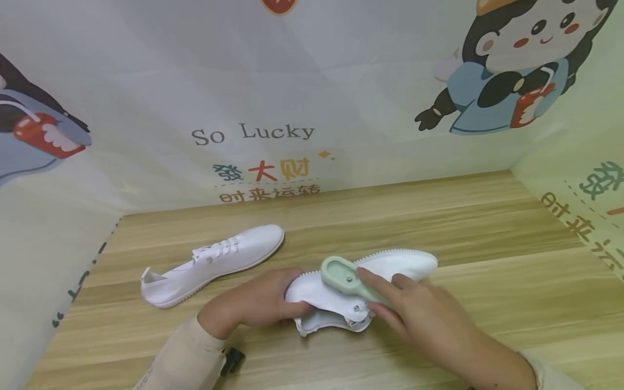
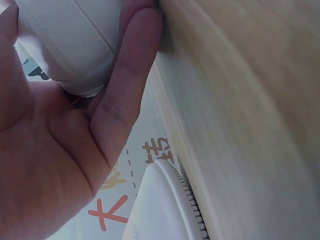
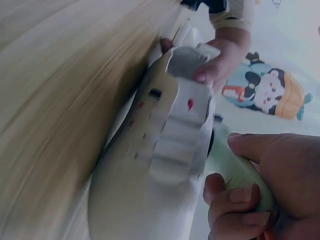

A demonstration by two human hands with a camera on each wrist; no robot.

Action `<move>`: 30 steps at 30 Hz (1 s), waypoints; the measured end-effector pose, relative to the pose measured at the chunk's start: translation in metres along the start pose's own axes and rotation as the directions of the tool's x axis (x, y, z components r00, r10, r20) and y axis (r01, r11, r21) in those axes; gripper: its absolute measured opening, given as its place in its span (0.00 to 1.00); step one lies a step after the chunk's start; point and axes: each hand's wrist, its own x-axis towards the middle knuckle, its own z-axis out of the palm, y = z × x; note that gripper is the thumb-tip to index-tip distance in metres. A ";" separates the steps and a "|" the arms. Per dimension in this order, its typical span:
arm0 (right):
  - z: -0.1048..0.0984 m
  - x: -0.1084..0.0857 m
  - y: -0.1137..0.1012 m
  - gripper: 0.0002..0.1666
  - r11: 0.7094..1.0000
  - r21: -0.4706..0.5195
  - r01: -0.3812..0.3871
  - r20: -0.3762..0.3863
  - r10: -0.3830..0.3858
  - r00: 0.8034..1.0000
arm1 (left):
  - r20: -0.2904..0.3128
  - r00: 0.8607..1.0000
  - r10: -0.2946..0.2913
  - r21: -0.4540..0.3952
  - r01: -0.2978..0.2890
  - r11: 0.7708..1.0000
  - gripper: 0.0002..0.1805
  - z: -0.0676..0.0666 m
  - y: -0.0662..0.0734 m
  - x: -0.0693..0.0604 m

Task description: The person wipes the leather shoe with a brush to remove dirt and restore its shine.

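A white lace-up shoe lies tipped on its side, its opening toward me. My left hand grips it by the heel, thumb at the opening's rim; in the left wrist view the fingers curl round the white heel. My right hand holds a pale green brush by its handle, index finger along the top. The oval brush head lies against the shoe's upper side, and its underside is mostly hidden. In the right wrist view the brush handle sits inside curled fingers, beside the shoe's laces.
The other white shoe stands upright at the back left of the wood-grain table. A printed cloth with cartoon figures rises behind and at both sides. Something small and black shows at my left cuff.
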 end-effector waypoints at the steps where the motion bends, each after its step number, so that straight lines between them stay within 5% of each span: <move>1: 0.000 -0.001 0.003 0.32 1.000 -0.007 0.003 -0.019 -0.003 1.000 | 0.000 1.000 -0.001 0.000 0.001 1.000 0.21 -0.001 0.000 0.000; 19: -0.020 -0.019 0.036 0.34 0.997 -0.019 -0.080 -0.169 0.076 0.983 | 0.002 1.000 -0.004 -0.013 0.004 1.000 0.20 -0.002 0.000 0.000; 30: -0.011 -0.007 0.027 0.28 0.989 0.128 0.080 -0.281 -0.041 0.959 | 0.020 0.999 -0.037 0.044 0.036 0.998 0.19 -0.013 0.006 0.003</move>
